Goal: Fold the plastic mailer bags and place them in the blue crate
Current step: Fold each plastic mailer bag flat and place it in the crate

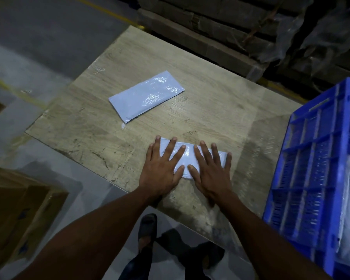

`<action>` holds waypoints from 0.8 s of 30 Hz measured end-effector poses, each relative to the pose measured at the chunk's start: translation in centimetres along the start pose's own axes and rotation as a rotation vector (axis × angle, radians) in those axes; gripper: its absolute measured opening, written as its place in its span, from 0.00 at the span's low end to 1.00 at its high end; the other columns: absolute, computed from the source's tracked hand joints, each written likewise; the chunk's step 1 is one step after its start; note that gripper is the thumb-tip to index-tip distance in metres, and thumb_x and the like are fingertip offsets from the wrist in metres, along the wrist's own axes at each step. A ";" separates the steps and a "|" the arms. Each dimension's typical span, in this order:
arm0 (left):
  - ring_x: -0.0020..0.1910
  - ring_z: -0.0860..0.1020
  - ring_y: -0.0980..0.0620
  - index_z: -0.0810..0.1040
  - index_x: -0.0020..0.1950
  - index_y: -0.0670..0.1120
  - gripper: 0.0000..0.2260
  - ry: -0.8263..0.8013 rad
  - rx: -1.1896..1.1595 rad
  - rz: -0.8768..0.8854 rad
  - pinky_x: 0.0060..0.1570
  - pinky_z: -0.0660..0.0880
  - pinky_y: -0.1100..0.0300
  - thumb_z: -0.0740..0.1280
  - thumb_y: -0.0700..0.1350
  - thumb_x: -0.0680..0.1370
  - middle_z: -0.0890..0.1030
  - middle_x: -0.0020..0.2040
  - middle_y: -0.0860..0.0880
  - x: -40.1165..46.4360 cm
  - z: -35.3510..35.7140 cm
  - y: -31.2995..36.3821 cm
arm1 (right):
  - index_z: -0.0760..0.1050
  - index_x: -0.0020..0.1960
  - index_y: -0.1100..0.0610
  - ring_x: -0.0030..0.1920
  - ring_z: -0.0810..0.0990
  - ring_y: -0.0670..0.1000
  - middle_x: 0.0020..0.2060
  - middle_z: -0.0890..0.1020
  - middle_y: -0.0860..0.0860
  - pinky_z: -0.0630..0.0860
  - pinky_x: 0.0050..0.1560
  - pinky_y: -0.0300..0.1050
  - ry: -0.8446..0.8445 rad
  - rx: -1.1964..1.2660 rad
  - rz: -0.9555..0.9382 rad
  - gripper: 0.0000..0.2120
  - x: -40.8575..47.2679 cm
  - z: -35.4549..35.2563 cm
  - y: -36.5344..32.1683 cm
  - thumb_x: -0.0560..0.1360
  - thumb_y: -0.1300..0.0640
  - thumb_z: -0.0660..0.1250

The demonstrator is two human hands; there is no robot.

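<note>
From the head camera, no brand, label or writing can be read on anything: the mailers show only glare, and the dark blue marks on the cardboard box [18, 217] at the lower left are too dim to make out. Both hands lie flat with straight, spread fingers, nothing curled, so neither grip is clamped; they press on a folded mailer bag [187, 156] near the front edge of the worktop [85, 126]. The left hand [162, 168] covers the bag's left part, the right hand [211, 172] its right part, and the two thumbs nearly meet over its near edge, with pale plastic showing between and beyond the fingers. A second mailer bag [146, 96] lies flat and slanted farther back on the worktop, well apart from the hands and touched by neither. The blue crate [311, 170] stands at the right, against the worktop's right edge, and pale plastic shows through its slotted wall and inside it at the lower right. Nothing lies between the pressed bag and the crate. Stacked cardboard and loose clear plastic wrap [311, 33] fill the dark space behind the worktop. Below the worktop edge the person's dark sandal [148, 227] stands on the grey floor, which carries yellow lines.
</note>
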State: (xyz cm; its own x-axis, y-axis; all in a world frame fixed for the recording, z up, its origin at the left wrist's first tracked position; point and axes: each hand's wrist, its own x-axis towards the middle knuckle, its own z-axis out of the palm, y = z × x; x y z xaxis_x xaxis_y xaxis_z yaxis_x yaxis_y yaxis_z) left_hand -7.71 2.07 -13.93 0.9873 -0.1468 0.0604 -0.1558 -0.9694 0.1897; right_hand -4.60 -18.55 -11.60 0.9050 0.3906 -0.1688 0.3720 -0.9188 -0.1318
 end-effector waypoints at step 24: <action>0.82 0.53 0.34 0.67 0.79 0.55 0.27 0.068 -0.095 -0.056 0.74 0.55 0.31 0.65 0.47 0.80 0.53 0.84 0.41 -0.5 0.3 -0.8 | 0.62 0.80 0.51 0.80 0.53 0.65 0.80 0.60 0.49 0.52 0.70 0.80 0.124 -0.108 -0.610 0.24 -3.2 -2.6 1.2 0.86 0.46 0.53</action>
State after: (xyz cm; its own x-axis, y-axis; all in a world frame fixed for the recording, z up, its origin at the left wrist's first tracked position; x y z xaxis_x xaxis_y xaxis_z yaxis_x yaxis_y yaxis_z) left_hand -8.09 2.83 -14.42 0.9907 -0.0765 0.1125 -0.1061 -0.9522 0.2863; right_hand -6.50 -21.06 -8.72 0.5381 0.8426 0.0208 0.8416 -0.5358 -0.0678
